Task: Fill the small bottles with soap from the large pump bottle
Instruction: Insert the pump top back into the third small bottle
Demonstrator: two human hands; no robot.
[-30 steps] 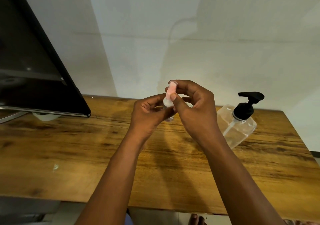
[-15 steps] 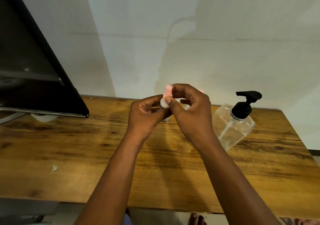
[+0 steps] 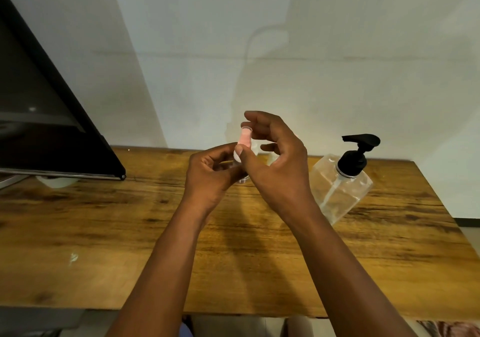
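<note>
My left hand (image 3: pixel 211 174) grips a small clear bottle (image 3: pixel 243 179) above the wooden table (image 3: pixel 104 233); most of the bottle is hidden by my fingers. My right hand (image 3: pixel 275 162) pinches the bottle's pink cap (image 3: pixel 245 139) between thumb and fingers, with the index finger lifted above it. The large clear pump bottle (image 3: pixel 340 188) with a black pump head stands on the table just right of my right hand. Behind my hands another small bottle (image 3: pixel 271 157) shows only in part.
A black monitor (image 3: pixel 46 129) leans in at the left, its white foot (image 3: pixel 55 182) on the table. A white wall runs behind. The table's front edge lies near my forearms and its right edge is past the pump bottle.
Both hands stayed together at the small bottle. My right fingers shifted on the pink cap and the index finger lifted off it.
</note>
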